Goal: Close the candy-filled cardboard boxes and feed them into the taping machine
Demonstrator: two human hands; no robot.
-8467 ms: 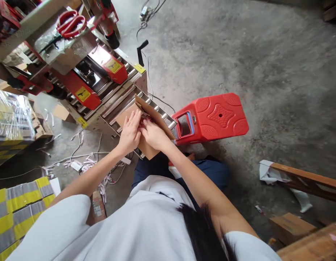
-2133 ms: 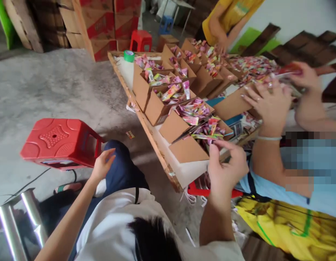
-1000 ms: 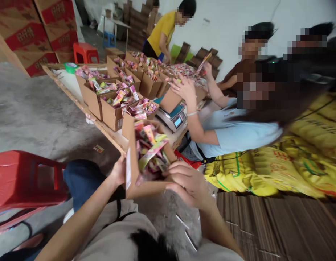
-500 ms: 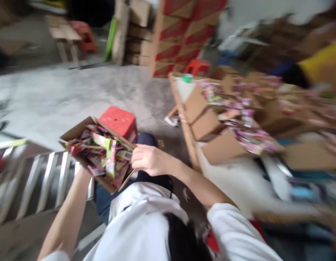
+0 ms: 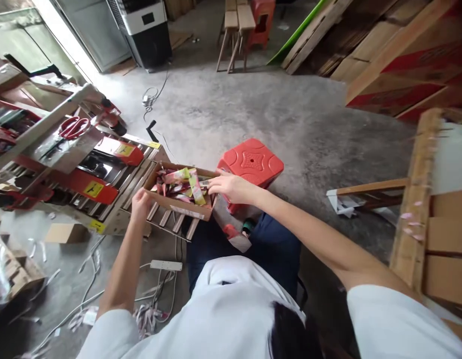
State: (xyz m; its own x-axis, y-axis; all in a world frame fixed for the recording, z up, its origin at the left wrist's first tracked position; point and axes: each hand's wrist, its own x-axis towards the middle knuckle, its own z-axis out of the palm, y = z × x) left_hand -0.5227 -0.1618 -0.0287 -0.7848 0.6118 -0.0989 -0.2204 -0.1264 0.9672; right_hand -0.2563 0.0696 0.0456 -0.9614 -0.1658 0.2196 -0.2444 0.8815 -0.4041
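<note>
The right hand (image 5: 231, 187) lies over the near right corner of the cardboard box (image 5: 180, 200), fingers spread and laid flat on the rim and on the sachets (image 5: 178, 182) just inside it; it presses rather than grips, and I cannot tell whether anything is pinched beneath the fingers. The left hand (image 5: 140, 205) is closed on the box's left end wall, thumb over the rim, bearing part of its weight. So the box sits between the two hands, its long axis running from one hand to the other, slightly tilted away on the right. Both hands touch it; neither is nearer.

Under the box are the steel rollers (image 5: 167, 219) of the sealing machine (image 5: 92, 172): the box rests on or hovers just over their near end, its long side square to the machine's red guide arms, which lie beyond the box on the left. Just beyond the box on the right stands the red stool (image 5: 253, 162), close to the right hand's fingertips but apart from them.

Half a second earlier the box was held up in the air, sharply tipped, the right hand pinching its near flap. Now it is level, low at the rollers, and the view has swung off the packing counter towards the machine.
</note>
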